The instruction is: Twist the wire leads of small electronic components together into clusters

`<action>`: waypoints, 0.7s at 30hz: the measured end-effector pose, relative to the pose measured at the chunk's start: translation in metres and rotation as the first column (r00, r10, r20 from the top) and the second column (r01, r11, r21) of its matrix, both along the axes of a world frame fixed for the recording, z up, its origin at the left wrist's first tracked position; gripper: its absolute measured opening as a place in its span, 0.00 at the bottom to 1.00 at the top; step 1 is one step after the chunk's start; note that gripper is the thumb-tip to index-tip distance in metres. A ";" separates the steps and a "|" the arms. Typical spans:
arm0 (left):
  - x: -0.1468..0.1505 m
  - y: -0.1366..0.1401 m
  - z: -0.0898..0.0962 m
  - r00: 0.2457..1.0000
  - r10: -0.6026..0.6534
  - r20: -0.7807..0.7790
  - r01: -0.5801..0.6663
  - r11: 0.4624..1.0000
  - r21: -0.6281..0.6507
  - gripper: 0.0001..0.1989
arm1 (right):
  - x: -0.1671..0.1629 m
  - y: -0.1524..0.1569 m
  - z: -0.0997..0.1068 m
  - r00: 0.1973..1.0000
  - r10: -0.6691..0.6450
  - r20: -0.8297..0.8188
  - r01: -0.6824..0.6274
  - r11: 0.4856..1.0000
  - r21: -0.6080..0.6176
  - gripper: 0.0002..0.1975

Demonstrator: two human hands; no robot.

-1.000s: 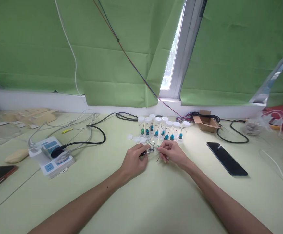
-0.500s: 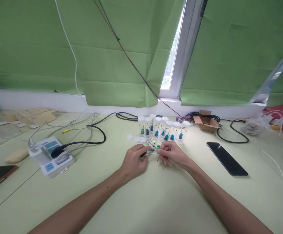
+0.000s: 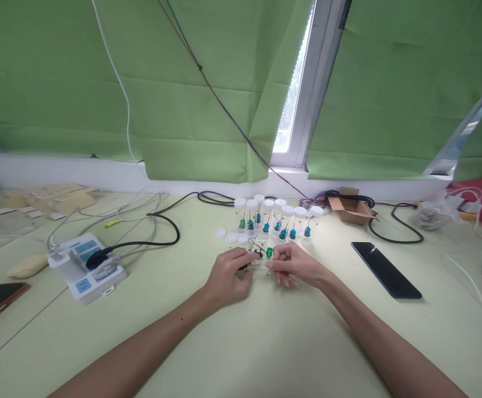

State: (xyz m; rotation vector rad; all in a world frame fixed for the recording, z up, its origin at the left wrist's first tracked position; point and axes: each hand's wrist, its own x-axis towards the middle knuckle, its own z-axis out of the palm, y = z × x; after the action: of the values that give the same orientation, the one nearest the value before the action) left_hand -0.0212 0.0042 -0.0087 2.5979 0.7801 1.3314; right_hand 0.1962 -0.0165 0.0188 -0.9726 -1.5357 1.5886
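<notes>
My left hand [image 3: 230, 272] is closed around a clear plastic vial-like piece [image 3: 261, 266], its index finger reaching over it; small black parts [image 3: 258, 254] lie by the fingertip. To the right, my right hand [image 3: 294, 264] pinches a thin rod whose lower end shows under the fingertips. A small green piece [image 3: 269, 252] sits against those fingers, seemingly on the rod, though the grip hides the join. Just beyond both hands stand several capped clear vials [image 3: 266, 216], each with a thin rod and a blue or green piece inside.
Loose white caps [image 3: 220, 233] lie left of the vials. A power strip [image 3: 85, 268] with plugs and cables is on the left, a dark phone [image 3: 386, 270] on the right. Behind are an open cardboard box [image 3: 352, 210] and a black cable [image 3: 407, 241].
The green piece shows more fully beside my right fingers, which have shifted slightly downward. My left index finger has stretched a little further to the right over the black parts.
</notes>
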 end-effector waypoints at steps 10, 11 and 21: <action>0.000 0.001 -0.001 0.999 -0.040 -0.027 0.041 0.999 0.026 0.21 | 0.004 -0.001 0.000 0.997 0.059 0.058 -0.057 0.998 -0.031 0.18; 0.000 0.001 -0.002 0.999 -0.040 -0.026 0.040 0.999 0.029 0.21 | 0.004 -0.001 0.000 0.996 0.059 0.062 -0.057 0.998 -0.032 0.18; 0.000 0.002 -0.004 0.998 -0.054 -0.024 0.055 0.998 0.035 0.23 | 0.003 -0.002 0.000 0.990 0.049 0.129 -0.045 0.998 -0.033 0.19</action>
State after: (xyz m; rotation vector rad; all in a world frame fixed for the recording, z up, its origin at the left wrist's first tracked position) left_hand -0.0212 0.0057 -0.0129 2.6466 0.6894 1.3147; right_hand 0.1992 -0.0183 0.0191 -1.0816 -1.6379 1.6126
